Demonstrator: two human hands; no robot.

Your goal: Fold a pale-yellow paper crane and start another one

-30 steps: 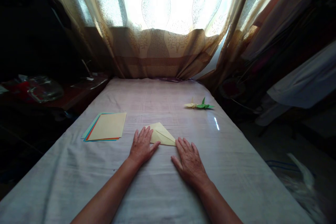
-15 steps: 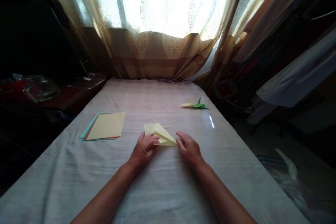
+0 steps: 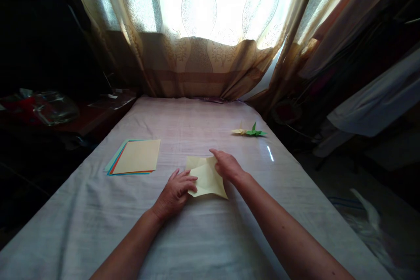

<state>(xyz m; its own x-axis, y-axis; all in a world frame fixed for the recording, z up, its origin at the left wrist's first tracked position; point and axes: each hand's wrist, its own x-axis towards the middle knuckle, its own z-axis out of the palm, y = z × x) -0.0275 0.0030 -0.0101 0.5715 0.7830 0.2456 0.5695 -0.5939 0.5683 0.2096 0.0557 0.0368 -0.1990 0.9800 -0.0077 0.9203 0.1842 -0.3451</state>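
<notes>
A pale yellow sheet of paper (image 3: 207, 180) lies partly unfolded on the cloth-covered table (image 3: 197, 236) in front of me. My left hand (image 3: 174, 191) presses its left edge with the fingertips. My right hand (image 3: 226, 165) holds the paper's upper right corner, lifted a little off the cloth. Further back on the right lie two small folded paper figures, one yellow (image 3: 239, 131) and one green (image 3: 255, 132).
A stack of coloured paper sheets (image 3: 136, 162) with a yellow one on top lies to the left. Curtains (image 3: 203, 48) hang behind the table's far end. A dark side table with clutter (image 3: 55, 111) stands at the left; the table's right edge drops to the floor.
The folded triangle has been opened out into a wider sheet. My right hand moved up and away with the paper's corner; my left hand slid back to hold the left edge.
</notes>
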